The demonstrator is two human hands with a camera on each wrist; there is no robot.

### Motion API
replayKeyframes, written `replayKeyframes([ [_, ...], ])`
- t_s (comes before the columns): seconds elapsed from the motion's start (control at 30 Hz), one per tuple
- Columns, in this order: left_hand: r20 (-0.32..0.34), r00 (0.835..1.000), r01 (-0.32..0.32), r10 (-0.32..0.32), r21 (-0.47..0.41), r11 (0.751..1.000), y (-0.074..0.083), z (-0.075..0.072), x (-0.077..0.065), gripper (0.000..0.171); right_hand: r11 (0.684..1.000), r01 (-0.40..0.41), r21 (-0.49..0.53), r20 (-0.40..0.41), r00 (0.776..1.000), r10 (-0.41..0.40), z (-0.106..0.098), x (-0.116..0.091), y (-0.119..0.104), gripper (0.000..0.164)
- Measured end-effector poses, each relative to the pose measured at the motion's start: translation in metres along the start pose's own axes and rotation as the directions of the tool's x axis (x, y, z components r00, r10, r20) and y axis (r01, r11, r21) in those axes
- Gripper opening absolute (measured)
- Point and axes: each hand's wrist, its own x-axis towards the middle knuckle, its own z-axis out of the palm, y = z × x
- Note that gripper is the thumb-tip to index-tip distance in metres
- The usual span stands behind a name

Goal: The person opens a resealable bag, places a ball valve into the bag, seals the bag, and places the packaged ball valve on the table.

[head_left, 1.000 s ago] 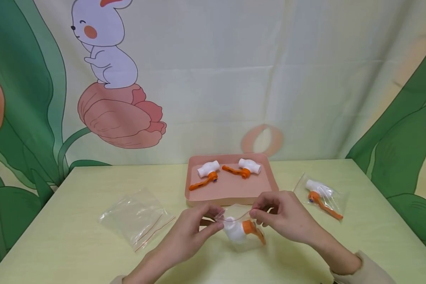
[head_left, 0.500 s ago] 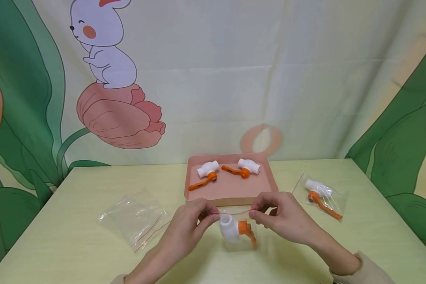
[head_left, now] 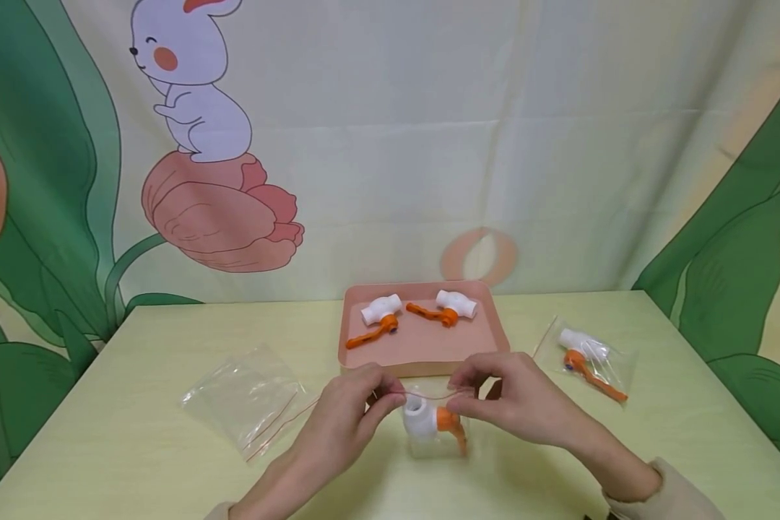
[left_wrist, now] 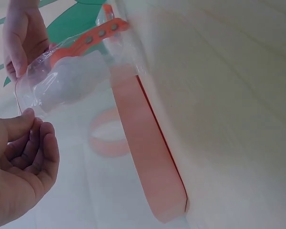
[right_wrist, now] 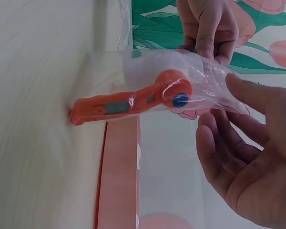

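A clear zip bag (right_wrist: 117,67) with a red seal line hangs between my two hands, in front of the tray. Inside it sits a white plastic ball valve (head_left: 419,422) with an orange handle (right_wrist: 119,104). My left hand (head_left: 354,404) pinches the bag's top edge at the left corner, thumb against forefinger. At the other corner, my right hand (head_left: 516,397) pinches the same edge. In the right wrist view the handle points down toward the table, its tip near the bag's bottom. The valve's open pipe end faces up in the head view.
Behind the hands stands a pink tray (head_left: 422,352) with two more ball valves, one at left (head_left: 381,310) and one at right (head_left: 455,305). Flat clear zip bags (head_left: 240,397) lie on the table at left. A bagged valve (head_left: 585,347) lies at right.
The bag has swung a little left, and its valve has turned more upright, its pipe end now facing up. My right hand's fingertips have shifted slightly left along the bag's edge.
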Motion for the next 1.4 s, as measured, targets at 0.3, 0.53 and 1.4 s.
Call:
replayKeyframes([
  [0.3,0.018,1.000,-0.020,0.021,-0.032,0.999,0.000,0.001,0.000,0.013,1.000,-0.001,0.019,-0.052,0.999,0.002,0.007,0.003,-0.001,0.007],
  [0.53,0.046,0.998,0.057,-0.051,-0.135,0.989,0.002,0.002,0.001,0.010,0.997,-0.018,0.080,-0.042,0.999,0.021,0.009,0.003,-0.002,0.006],
  [1.4,-0.001,0.999,-0.037,0.037,-0.062,0.997,0.001,0.001,0.001,0.011,0.998,0.056,0.014,-0.021,0.998,-0.056,0.016,0.005,0.001,0.010],
])
